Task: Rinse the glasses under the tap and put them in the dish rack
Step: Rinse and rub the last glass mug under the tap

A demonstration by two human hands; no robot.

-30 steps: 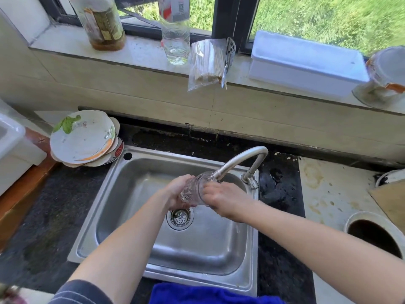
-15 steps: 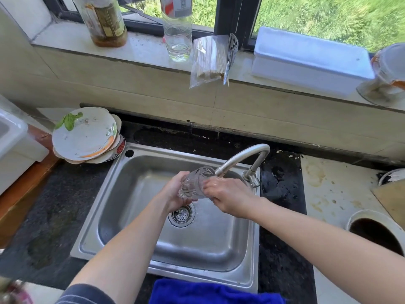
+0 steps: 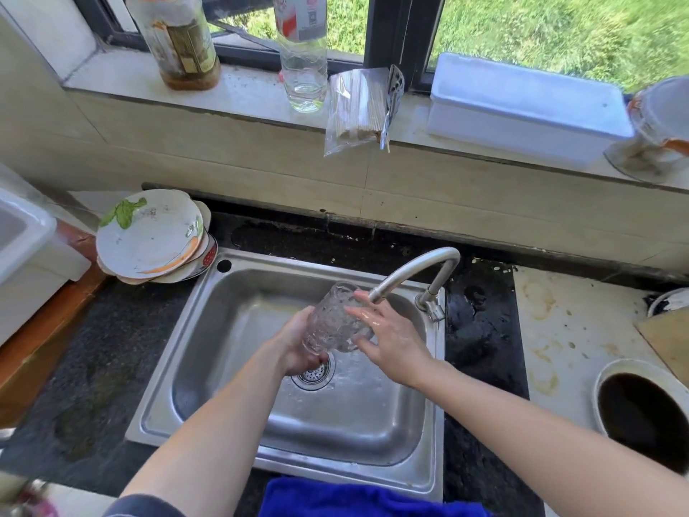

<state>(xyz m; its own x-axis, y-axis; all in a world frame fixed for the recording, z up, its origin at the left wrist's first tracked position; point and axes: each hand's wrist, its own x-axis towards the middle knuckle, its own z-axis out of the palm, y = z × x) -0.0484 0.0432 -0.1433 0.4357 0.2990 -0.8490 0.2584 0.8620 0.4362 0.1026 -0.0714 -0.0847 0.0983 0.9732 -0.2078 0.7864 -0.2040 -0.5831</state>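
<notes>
Glass [image 3: 335,322] tipped up (tap [image 3: 417,264] close beside).

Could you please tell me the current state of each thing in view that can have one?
glass, tilted, held at the spout over the sink
left hand, grips the glass's base
right hand, fingers straight, touching the glass's side
tap, spout over the sink; stream not clear
plates, stacked, top one soiled
clear bottle, upright, nearly empty
white box, closed

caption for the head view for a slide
Left hand holds a textured glass at the tap over the sink, right hand touching its side.
</notes>
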